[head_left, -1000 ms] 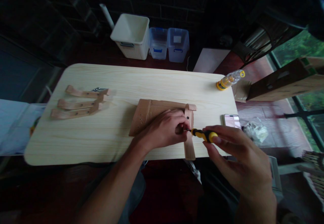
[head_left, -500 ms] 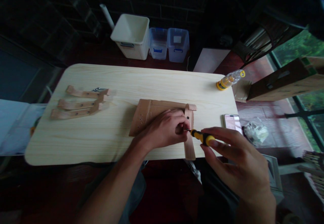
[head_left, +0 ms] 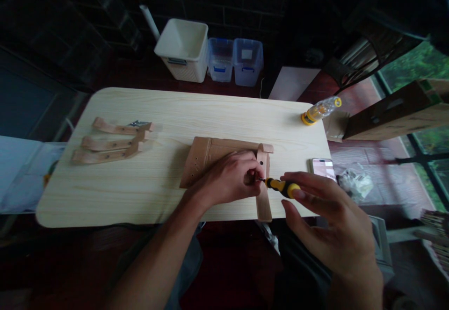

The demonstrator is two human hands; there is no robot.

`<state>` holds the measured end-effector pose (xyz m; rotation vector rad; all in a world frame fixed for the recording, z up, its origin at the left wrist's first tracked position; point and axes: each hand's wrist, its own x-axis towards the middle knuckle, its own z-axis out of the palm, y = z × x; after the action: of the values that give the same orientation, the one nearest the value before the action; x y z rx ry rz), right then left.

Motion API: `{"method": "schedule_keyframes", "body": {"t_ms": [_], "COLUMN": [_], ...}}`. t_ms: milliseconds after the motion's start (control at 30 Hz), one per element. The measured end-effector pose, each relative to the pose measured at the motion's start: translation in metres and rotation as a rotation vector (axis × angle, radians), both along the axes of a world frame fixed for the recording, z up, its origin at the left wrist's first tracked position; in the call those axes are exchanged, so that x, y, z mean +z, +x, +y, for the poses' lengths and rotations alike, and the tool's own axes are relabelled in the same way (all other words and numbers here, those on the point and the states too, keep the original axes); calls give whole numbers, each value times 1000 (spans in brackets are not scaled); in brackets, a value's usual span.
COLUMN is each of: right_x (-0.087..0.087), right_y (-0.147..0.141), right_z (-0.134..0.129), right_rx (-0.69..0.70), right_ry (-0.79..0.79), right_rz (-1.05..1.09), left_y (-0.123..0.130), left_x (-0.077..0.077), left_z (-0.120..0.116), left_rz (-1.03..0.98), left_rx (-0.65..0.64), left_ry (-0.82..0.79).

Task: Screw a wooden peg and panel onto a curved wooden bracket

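A yellow-and-black screwdriver [head_left: 282,187] lies nearly level, its shaft pointing left into the pinched fingertips of my left hand [head_left: 239,176]. What those fingertips hold at the shaft's end is too small to make out. My right hand [head_left: 329,221] has its fingers on the screwdriver's handle end, with the thumb lowered away from it. Beneath my left hand sits a brown cardboard piece [head_left: 199,160] with small holes. A curved wooden strip [head_left: 264,207] with a dark hole lies along its right end, partly hidden by my left hand.
Several similar curved wooden strips [head_left: 108,155] lie at the table's left, near a small bundle of metal pieces [head_left: 138,123]. At the right edge are a clear bottle with a yellow base [head_left: 321,110] and a phone [head_left: 323,168]. Bins [head_left: 185,62] stand beyond the pale wooden table [head_left: 168,106].
My right thumb has come off the screwdriver's handle and dropped lower, and the handle appears turned slightly. My left hand keeps its place by the strip.
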<state>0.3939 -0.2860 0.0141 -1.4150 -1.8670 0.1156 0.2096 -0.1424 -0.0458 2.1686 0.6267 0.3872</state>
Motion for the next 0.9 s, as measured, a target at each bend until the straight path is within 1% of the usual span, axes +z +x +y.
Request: {"method": "schedule_keyframes", "body": {"t_ms": [167,367,500,733,900], "right_x": [-2,-2,-3,-2,-1], "right_y": [0,0,-1,0,-2], "right_z": [-2,0,-1,3,2], "right_rx": [-23,15,6,30,23], "right_ry": [-9,8,-33,-2,-23], "right_rz": [-1,34,32,22,32], "left_y": [0,0,0,1,1], "left_x": [1,3,2,2,2], "left_z": [-1,-1,0,0,0], "left_rz": [10,13,5,12,15], "left_rx": [1,1,-9,-7,-2], "left_ry": [19,14,22,29,33]}}
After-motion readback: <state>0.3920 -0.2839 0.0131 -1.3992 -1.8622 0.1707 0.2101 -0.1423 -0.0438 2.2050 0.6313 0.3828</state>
